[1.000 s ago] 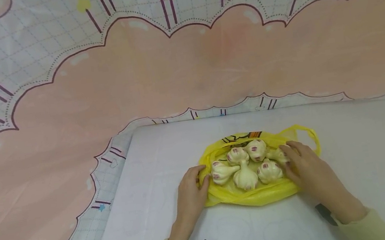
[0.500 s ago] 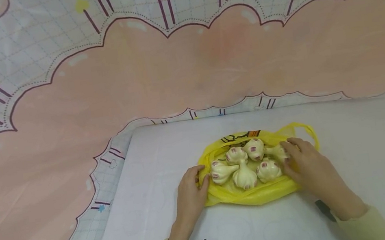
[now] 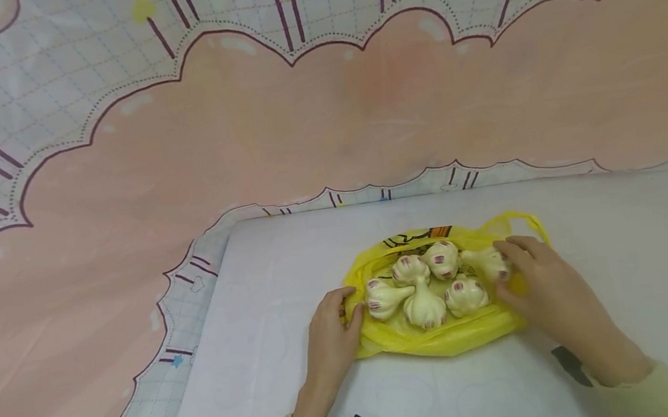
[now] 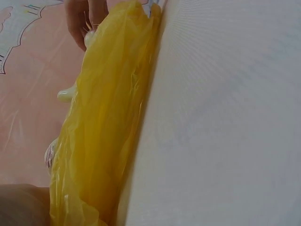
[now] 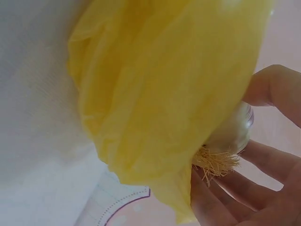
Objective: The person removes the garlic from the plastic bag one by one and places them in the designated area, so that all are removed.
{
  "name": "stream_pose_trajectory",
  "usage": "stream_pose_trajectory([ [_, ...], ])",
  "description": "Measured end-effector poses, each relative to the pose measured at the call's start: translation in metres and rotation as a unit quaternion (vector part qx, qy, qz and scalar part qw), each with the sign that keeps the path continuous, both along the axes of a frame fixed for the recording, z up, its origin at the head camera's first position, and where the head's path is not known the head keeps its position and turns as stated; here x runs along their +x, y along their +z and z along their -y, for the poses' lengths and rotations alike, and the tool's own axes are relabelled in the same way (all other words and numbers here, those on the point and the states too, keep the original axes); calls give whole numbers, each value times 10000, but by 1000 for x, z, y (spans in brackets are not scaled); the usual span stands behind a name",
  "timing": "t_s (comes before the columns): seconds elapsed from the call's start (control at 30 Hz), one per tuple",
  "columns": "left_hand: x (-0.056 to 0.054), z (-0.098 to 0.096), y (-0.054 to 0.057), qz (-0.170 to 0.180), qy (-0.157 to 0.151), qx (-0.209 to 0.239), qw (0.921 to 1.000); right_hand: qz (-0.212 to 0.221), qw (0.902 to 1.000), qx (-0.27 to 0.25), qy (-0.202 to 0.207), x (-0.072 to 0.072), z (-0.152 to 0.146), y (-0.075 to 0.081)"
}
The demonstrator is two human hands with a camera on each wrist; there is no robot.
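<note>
Your left hand held the left edge of the yellow bag, thumb and fingers a little apart with plastic between them. Your right hand was half closed over the bag's right end, thumb on one side and fingers on the other of a garlic bulb; the right wrist view showed its dry roots beside your fingers. That bulb lay in the bag mouth, stem pointing left, with five other bulbs clustered to its left, all inside the bag on the white desk. The bag handle looped up behind your right fingers. Handling, judged by eye: each bulb looked light, firm and smooth, maybe a bit slippery, so the round body was the best hold, thumb opposite fingers; the thin stem looked a weaker grip and the roots could shed. The bag looked flimsy, soft and easily creased or torn; the gathered rim or the handle seemed the safer place to take hold.
</note>
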State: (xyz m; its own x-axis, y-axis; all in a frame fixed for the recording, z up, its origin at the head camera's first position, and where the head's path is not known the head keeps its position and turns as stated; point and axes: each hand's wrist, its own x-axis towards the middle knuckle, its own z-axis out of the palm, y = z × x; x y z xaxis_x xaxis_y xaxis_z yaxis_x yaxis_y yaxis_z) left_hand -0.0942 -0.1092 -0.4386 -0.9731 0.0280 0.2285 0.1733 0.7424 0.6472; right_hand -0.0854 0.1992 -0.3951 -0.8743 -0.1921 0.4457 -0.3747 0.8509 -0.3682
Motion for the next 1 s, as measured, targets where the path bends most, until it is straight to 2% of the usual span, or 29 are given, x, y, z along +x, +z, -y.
stream_pose_trajectory([
  [0.37,-1,0,-2,17,37,-24,10000,-533,9984,-128,98,2,-4,11],
  [0.7,-2,1,-3,-141,-33,-45,9999,-621,9977,-268,-7,3,-10,23],
  [1.0,-1,1,-4,-51,8,-44,10000,-597,9972,-416,-200,3,-19,30],
])
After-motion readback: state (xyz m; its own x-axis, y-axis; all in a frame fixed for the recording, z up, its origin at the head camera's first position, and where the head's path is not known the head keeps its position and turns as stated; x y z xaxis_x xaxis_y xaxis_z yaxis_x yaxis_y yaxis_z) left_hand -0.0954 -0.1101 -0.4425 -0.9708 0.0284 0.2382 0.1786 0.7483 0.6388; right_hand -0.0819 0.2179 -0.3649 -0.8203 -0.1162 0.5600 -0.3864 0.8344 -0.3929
